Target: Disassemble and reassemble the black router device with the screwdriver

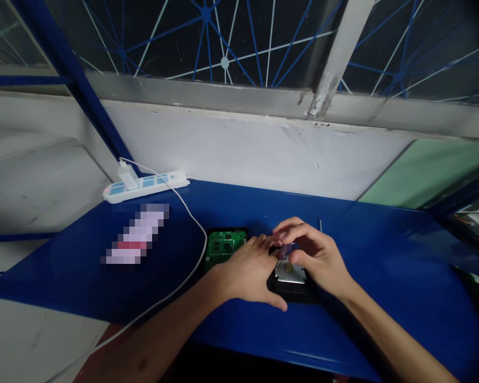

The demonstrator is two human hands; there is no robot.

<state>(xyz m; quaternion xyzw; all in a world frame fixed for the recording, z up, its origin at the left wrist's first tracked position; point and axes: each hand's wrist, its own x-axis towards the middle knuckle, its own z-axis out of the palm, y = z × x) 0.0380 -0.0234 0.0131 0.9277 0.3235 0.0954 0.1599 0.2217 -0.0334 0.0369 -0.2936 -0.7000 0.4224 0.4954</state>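
A black device casing (293, 291) lies on the blue table, with a silver metal plate (290, 273) that carries a small tan patch. A green circuit board (224, 244) in a black frame shows to the left; whether both belong to one casing is hidden by my hand. Stretched across the middle, my left hand (249, 268) rests on the device with its thumb spread toward me. Above the plate, my right hand (313, 255) pinches a small, dark purple, see-through piece (287, 250), whose lower end and exact kind I cannot make out.
A white power strip (155, 185) with a plugged-in charger (126, 176) stands by the wall. Its white cable (201, 229) curves across the table, left of the board. A blurred-out pale purple object (138, 236) lies at left. Behind my right hand is a thin metal rod (320, 225).
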